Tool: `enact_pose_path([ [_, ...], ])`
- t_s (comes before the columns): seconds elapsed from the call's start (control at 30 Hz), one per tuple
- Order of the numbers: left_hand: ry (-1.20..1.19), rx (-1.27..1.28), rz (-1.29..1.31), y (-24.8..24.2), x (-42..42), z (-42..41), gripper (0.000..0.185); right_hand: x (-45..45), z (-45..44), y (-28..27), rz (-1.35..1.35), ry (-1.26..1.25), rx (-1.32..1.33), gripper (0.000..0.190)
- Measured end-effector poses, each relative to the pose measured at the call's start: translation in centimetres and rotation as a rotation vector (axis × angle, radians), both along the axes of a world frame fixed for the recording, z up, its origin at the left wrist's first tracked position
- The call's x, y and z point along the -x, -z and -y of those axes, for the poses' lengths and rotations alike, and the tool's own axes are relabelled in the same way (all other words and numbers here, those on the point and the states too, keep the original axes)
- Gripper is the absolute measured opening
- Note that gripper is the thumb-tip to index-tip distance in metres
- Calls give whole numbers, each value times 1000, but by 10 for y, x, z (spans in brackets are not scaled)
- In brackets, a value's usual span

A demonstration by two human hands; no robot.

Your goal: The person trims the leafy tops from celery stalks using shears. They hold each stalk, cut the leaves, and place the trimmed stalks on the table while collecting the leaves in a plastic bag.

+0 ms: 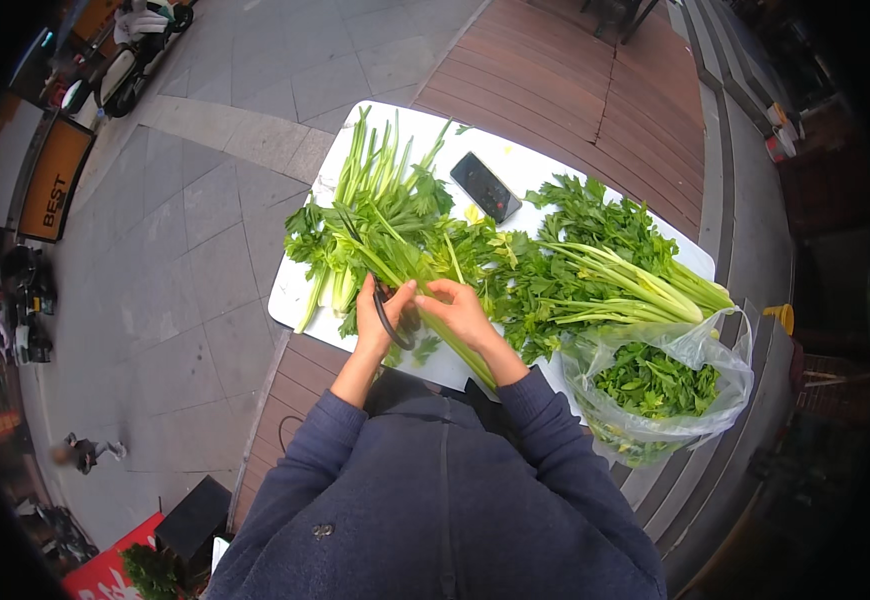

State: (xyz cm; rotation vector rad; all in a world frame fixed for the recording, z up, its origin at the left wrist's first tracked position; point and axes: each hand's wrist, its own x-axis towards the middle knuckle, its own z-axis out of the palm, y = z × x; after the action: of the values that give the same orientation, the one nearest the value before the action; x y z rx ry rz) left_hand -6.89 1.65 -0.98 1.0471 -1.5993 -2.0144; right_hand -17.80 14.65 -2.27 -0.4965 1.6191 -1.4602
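Observation:
My left hand (379, 316) holds a pair of scissors with dark loop handles (386, 321); the blades lie among leaves up and to the left. Celery stalks (471, 361) run diagonally beneath both hands toward my body. My right hand (463, 315) has its thumb and fingers pinched at these stalks, its fingertips close to those of my left. Trimmed-looking pale stalks (375, 161) lie at the table's far left. A pile of loose celery leaves (510, 277) spreads to the right of my hands, beside a celery bunch (630, 289).
A white table (301, 300) carries the celery and a smartphone (486, 187). At its right corner, a clear plastic bag (735, 375) holds leafy greens (656, 382). Steps (742, 217) rise on the right. Wooden decking (532, 67) and grey paving (172, 300) surround the table; a person (88, 454) is far left.

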Motion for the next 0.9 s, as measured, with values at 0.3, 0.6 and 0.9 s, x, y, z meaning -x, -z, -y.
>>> enact_pose_path([
  [0.3, -128, -90, -95, 14, -11, -3, 45, 26, -3, 14, -976, 436, -159, 31],
  [0.6, -83, -167, -112, 5, -12, -6, 41, 2, -9, 23, 281, -127, 68, 32],
  [0.9, -154, -111, -124, -2, -6, -8, 44, -19, -10, 25, 448, 200, 172, 32],
])
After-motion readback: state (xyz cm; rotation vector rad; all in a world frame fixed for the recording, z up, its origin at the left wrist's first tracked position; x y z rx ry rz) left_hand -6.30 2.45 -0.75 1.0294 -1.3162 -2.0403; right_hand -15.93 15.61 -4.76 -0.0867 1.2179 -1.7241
